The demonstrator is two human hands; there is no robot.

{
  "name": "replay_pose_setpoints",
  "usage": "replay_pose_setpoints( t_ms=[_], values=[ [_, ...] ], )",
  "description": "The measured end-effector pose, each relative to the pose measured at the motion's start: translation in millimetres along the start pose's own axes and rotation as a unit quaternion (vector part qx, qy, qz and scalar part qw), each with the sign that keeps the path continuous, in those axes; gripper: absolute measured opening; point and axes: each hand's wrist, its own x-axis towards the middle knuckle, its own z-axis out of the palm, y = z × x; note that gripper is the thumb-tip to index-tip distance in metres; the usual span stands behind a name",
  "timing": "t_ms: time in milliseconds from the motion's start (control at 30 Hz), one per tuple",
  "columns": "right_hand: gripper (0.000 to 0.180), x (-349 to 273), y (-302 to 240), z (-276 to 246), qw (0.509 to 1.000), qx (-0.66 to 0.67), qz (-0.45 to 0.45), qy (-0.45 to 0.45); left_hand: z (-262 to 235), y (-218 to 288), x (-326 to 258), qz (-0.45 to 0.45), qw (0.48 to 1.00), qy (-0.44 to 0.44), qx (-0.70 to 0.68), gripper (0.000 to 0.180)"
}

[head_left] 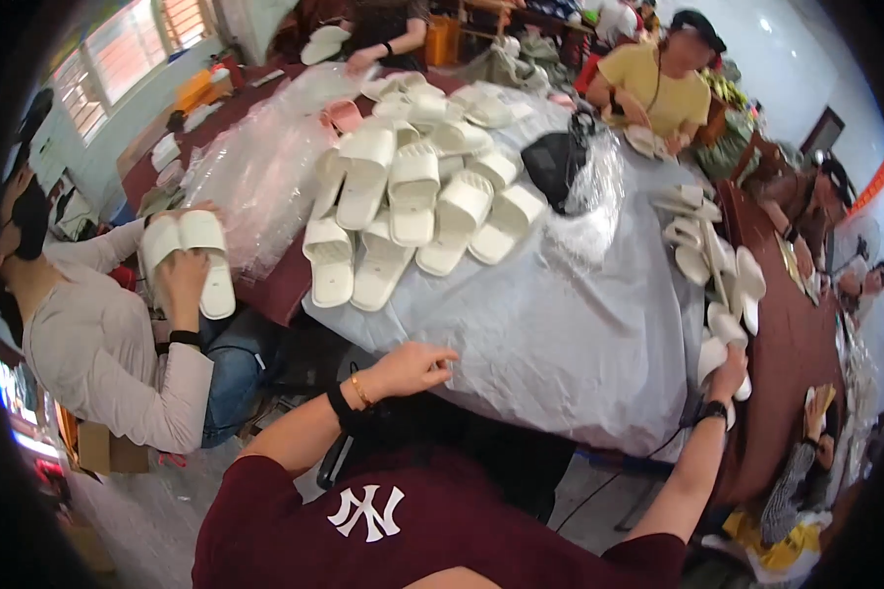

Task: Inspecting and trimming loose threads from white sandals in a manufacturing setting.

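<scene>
Head view: left hand (pixel 411 370) is hovering empty, loosely curled; right hand (pixel 729 375) is touching white slippers (pixel 725 324), grip unclear; handling gently probably keeps them neat.

Left hand (pixel 410 370) and right hand (pixel 727 375): one each. Slippers in central pile (pixel 414 201): at least ten; overlap prevents an exact count. Slippers in right-hand pile (pixel 749 283): at least five. Slippers held at left (pixel 218 290): two. Gray sheet (pixel 560 339): one. Gold bracelet (pixel 360 391): one. Co-workers (pixel 108 339): at least five.
</scene>
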Motion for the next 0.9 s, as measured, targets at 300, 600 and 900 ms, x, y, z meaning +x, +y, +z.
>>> replay_pose_setpoints(
  t_ms=[300, 600, 900],
  values=[
    [0.033, 20.1, -33.4, -130.1, 0.987, 0.126, 0.06, 0.084, -0.6, 6.0, 16.4, -0.044, 0.997, -0.017, -0.066, 0.034],
    [0.035, -78.1, -283.9, -120.2, 0.917, 0.365, -0.054, -0.154, 33.7, 28.6, 57.1, -0.068, 0.982, 0.018, -0.176, 0.049],
    [0.041, -58.2, -286.6, -86.3, 0.92, 0.339, 0.007, -0.195, 40.1, 25.1, 66.1, 0.013, 0.988, 0.141, 0.062, 0.072]
  ],
)
